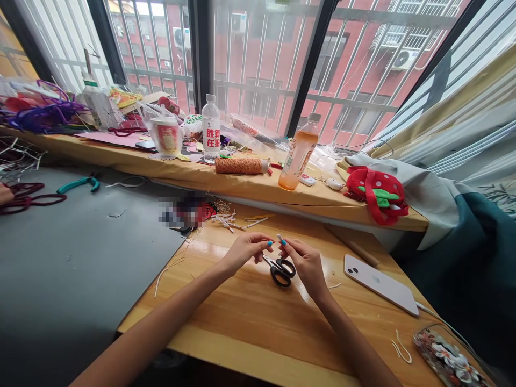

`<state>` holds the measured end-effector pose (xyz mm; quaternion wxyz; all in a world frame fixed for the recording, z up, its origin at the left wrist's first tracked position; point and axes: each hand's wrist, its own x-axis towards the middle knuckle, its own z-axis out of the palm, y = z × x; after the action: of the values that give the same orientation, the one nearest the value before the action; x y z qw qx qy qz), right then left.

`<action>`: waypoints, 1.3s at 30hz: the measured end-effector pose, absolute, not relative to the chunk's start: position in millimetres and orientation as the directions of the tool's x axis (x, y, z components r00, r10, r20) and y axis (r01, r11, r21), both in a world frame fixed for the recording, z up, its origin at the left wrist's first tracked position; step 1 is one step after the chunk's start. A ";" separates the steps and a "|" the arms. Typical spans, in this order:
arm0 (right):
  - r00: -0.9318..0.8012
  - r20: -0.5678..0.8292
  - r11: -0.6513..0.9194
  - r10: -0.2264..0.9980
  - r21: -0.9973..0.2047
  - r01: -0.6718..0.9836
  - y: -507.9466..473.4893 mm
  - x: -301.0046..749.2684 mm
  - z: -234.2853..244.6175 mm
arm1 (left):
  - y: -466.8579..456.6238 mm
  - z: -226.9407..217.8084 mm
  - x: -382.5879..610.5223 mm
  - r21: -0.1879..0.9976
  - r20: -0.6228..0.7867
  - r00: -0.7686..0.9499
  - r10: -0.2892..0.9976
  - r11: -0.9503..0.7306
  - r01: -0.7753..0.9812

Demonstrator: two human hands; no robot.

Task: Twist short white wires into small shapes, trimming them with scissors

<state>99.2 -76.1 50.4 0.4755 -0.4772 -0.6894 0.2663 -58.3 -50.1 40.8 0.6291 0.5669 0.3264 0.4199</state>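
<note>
Head view: I've got both hands over the table [242,317], near its middle, fingertips almost meeting. Right hand [304,260]: thumb and fingers pinched closed on a small white piece [279,237], its end poking up past the thumb. So the piece sits between the two hands, off the table. Left hand [252,248]: fingers drawn in close to the thumb, a thin orange bit at the tips; too small for me to tell if it's gripped.

Scissors [281,274] lie on the table just beneath, black handles toward near right, blades partly behind the left hand. White strips [228,221] in a loose pile far side. Phone [381,283] right, lens side up, cable [437,314] at its near end. Case [451,352] near right corner, white cord [401,346] just left of it.

Sill [250,188] runs along the far side: spool [239,166] on its side, water bottle [212,137] upright behind it, orange bottle [298,158] to the right, red bag [377,191] farther right. Far left, pliers [78,184] on the grey mat [80,258].
</note>
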 end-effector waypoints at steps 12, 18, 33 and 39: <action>-0.145 0.301 0.333 0.943 -0.884 0.327 -72.8 99.2 45.0 | -45.9 35.4 -58.2 0.957 0.149 0.261 0.954 -0.073 -0.282; -0.185 0.315 0.364 0.931 -0.850 0.381 -70.3 102.5 44.2 | -46.6 35.3 -60.7 0.936 0.082 0.298 0.951 0.029 -0.351; -0.138 0.284 0.315 0.949 -0.830 0.460 -71.7 97.2 46.9 | -50.4 27.0 -55.9 0.950 0.307 0.202 0.930 -0.313 0.000; -0.127 0.135 0.166 0.983 -0.948 0.273 -69.9 93.2 41.6 | -52.0 23.0 -56.0 0.772 0.533 0.226 0.815 -0.578 0.265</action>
<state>93.2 -69.9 41.6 0.4331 -0.4991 -0.6287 0.4099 -56.0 -52.0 23.0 0.2746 0.7332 0.3682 0.5015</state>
